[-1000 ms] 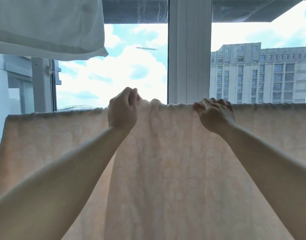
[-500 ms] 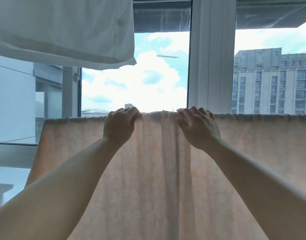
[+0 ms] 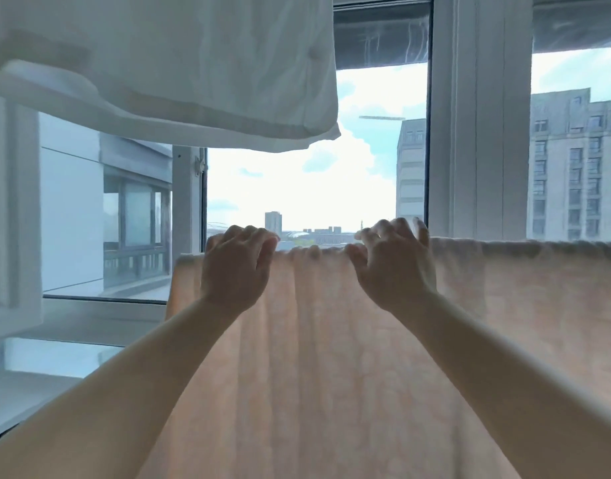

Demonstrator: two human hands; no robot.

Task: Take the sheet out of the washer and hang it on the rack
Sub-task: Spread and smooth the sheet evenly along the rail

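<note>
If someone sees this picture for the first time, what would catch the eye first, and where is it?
First, the two bare arms reaching up the middle, the left hand and right hand at the top edge of a pale peach sheet that fills the lower half. Next, the white cloth hanging at upper left. Behind them, the window frame and a grey building at right under a cloudy sky.
</note>
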